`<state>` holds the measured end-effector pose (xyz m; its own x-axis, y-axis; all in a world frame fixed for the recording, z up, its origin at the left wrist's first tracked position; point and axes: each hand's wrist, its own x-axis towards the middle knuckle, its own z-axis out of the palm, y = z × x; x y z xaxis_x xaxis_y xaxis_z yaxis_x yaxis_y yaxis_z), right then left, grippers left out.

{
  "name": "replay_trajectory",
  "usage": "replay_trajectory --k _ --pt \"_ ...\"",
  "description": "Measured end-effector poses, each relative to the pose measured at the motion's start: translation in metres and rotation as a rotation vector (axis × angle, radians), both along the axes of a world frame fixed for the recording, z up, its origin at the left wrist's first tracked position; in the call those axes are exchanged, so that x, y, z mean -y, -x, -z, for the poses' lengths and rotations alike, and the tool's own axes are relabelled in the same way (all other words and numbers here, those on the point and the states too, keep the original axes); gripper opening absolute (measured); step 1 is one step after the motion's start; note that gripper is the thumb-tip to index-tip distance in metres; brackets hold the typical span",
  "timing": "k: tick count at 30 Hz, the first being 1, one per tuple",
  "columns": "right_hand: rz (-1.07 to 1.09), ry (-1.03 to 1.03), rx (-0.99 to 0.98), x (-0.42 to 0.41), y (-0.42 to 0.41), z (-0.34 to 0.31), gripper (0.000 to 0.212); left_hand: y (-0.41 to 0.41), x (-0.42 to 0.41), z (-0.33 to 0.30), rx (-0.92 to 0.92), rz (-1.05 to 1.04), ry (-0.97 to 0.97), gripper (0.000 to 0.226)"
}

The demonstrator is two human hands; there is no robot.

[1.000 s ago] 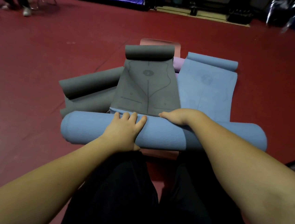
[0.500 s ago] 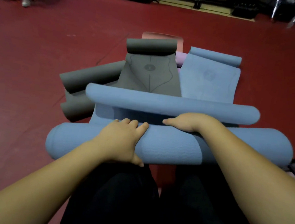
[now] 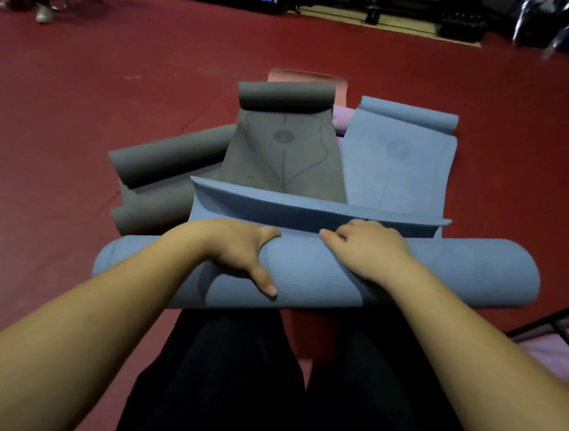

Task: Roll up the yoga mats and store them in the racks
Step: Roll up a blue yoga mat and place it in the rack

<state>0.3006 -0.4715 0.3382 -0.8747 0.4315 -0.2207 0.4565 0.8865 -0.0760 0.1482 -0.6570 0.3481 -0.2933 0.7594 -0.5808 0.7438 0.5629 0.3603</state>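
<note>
Two hands sit on the big blue roll [image 3: 322,273] that lies crosswise right in front of my dark trousers [image 3: 261,385]. My left hand [image 3: 242,249] wraps over the top of it, fingers curled down the far side and the thumb pressed on the near face, so it grips the roll. My right hand [image 3: 366,248] lies on the crest a little to the right, knuckles bent, fingertips tucked at the seam where the loose flap [image 3: 311,209] of the same blue mat lifts off the roll; I read that as a hold on the mat's edge, though the fingertips themselves are hidden. The flap stands up as a shallow curved lip just behind both hands.

Beyond it, a grey mat [image 3: 282,146] runs away from me, flat in the middle with its far end curled into a roll. Left of it lie two grey rolled lengths [image 3: 167,160], angled. To the right lies a second blue mat [image 3: 398,156], also curled at its far end. A pink mat [image 3: 309,78] and a lilac one [image 3: 341,120] peek out behind these. All of it rests on the red floor [image 3: 116,80].
</note>
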Motion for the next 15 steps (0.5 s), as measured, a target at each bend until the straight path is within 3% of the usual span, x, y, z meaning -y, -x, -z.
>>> replay_trajectory --k 3,8,12,15 --pt "0.0 -0.12 -0.075 0.007 -0.003 0.009 0.063 0.009 -0.002 -0.001 0.082 -0.017 0.052 0.107" --pt "0.017 -0.062 -0.041 0.002 0.01 0.006 0.063 0.012 0.0 0.004 0.127 -0.076 -0.022 0.096" --pt "0.036 0.006 0.047 -0.009 0.021 0.006 0.065 0.005 0.01 0.013 -0.22 0.033 -0.26 0.1" --pt "0.054 0.059 0.116 -0.018 0.032 0.008 0.07 -0.012 0.025 0.023 -0.432 -0.024 -0.487 0.09"
